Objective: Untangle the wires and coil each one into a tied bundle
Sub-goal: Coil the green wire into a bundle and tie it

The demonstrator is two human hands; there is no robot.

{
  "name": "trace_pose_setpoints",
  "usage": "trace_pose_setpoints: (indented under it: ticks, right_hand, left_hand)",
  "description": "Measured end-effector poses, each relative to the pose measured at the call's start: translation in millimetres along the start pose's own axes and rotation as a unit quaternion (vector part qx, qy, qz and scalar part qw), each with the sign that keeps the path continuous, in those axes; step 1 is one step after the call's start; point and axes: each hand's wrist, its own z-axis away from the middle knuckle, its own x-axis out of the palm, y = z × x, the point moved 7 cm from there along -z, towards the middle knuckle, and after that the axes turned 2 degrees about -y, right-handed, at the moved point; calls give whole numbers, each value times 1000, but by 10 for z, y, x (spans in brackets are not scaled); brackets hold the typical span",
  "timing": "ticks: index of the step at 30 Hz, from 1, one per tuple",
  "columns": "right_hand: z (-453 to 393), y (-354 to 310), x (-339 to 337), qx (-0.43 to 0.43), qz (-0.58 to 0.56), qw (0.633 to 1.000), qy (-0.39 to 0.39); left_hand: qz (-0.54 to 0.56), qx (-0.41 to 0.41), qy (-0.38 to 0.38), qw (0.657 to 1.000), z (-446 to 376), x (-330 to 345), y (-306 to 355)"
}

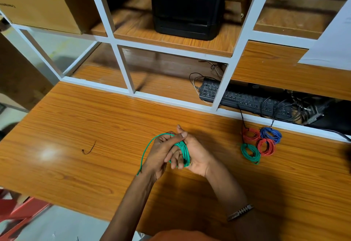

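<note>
Counted on the wooden desk point(79, 119): four finished bundles, namely two red bundles point(251, 134) point(266, 146), one blue bundle point(271, 134) and one green bundle point(250, 153) (all clustered together, well apart to the right of the hands). One green wire point(183, 152) wound in loops around the right hand point(195, 155), its fingers curled through the coil. Loose end pinched by the left hand point(159, 153), arcing left and down past the wrist.
</note>
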Motion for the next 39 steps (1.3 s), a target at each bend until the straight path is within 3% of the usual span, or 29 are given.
trace_pose_setpoints:
  ticks: [4,10,13,20,23,29,33,39]
  right_hand:
    - [28,16,-9,-12,56,998,24]
    - [45,-36,-3,-38,83,993,74]
    - [89,-150,-17,-78,64,988,115]
    - [84,-254,-136,-158,36,965,209]
    - [124,-255,-124,-174,63,968,170]
    - [127,-150,10,-107,79,990,44]
    - [138,-76,-6,-136,175,975,28]
    - [101,-103,-44,-154,186,969,56]
  left_hand:
    - [-25,1,-7,1000,-3,21,-21]
    - [-42,32,44,998,-60,-71,40]
    - [-61,71,27,995,-53,9,198]
    - [-135,119,87,980,18,33,367]
    - [-176,138,95,970,39,-10,434]
    - [-254,159,186,936,30,-277,472]
    - [-292,161,217,918,20,-383,463]
    - [-179,111,205,956,86,-343,433]
